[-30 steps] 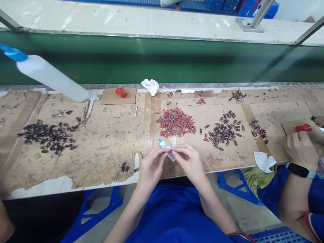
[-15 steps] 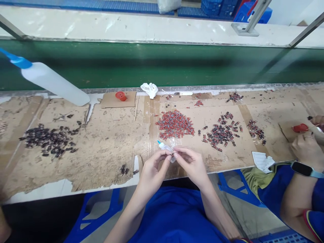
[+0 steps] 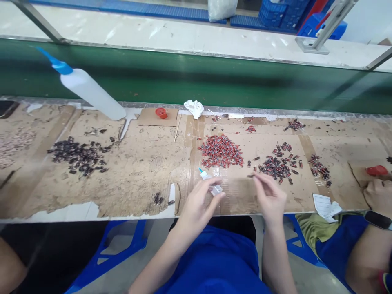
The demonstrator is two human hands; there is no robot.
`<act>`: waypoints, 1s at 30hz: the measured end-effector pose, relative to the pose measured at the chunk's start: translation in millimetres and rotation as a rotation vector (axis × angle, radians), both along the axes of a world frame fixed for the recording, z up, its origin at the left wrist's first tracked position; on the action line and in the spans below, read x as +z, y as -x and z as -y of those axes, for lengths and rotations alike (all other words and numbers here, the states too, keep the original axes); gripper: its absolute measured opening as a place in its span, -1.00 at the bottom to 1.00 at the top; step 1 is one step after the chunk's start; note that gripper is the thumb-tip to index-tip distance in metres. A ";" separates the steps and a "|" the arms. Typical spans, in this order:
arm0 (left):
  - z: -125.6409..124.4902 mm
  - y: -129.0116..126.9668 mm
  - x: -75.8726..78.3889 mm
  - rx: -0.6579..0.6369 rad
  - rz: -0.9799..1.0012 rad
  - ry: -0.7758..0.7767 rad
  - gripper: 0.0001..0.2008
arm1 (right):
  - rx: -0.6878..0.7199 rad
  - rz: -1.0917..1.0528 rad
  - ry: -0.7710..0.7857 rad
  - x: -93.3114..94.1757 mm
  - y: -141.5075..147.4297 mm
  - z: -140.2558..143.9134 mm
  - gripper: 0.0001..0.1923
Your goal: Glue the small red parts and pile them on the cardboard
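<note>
The left hand [image 3: 199, 204] is gripping a small clear glue bottle [image 3: 210, 183] with a blue tip, its fingers [image 3: 214, 184] curling around the body just above the front edge of the cardboard-covered surface [image 3: 137, 171]. The right hand [image 3: 269, 198] is hovering near the mixed pile of dark and red parts [image 3: 277, 165], blurred, so I cannot tell whether its fingers are pinching anything. A heap of red parts [image 3: 221, 151] is lying just behind the bottle

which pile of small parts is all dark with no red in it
The pile of dark parts at the left of the cardboard, below the big white squeeze bottle. The red pile and mixed pile lie right of it.
</note>
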State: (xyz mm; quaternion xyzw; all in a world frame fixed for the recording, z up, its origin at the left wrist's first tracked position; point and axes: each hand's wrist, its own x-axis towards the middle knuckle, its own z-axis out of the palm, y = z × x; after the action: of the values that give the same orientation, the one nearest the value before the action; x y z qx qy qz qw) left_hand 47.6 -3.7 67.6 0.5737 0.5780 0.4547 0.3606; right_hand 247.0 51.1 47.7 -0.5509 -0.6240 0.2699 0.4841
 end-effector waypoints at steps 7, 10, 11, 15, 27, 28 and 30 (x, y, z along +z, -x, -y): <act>41.0 93.9 -9.1 0.425 -0.631 0.116 -0.70 | -0.180 0.454 -0.170 -7.3 -11.6 -9.6 -0.76; 46.7 108.4 -24.1 0.513 -0.753 0.227 -0.71 | 0.073 0.413 -0.143 -7.8 25.1 3.1 -0.72; 46.7 109.9 -28.7 0.502 -0.759 0.248 -0.75 | 0.143 0.402 -0.107 -8.8 37.4 7.4 -0.67; 43.3 115.2 -37.6 0.421 -0.764 0.248 -0.81 | 0.269 0.390 0.030 -15.7 66.8 17.3 -0.65; -2.6 48.7 -46.3 0.065 -0.240 -0.097 -0.83 | 0.170 -0.548 0.409 -10.7 47.1 11.6 -0.60; -4.9 41.2 -53.2 0.064 -0.252 -0.107 -0.83 | 0.157 -0.622 0.418 -11.2 44.3 10.0 -0.60; -6.5 32.7 -65.2 0.112 -0.307 -0.143 -0.83 | 0.128 -0.733 0.434 -12.5 39.7 6.7 -0.60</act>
State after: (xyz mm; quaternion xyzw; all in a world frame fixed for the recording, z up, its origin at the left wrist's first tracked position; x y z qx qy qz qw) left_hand 14.9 2.8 2.4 0.6276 0.6235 0.4210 0.2003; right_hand 207.3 44.4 35.1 -0.4677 -0.3726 0.6023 0.5288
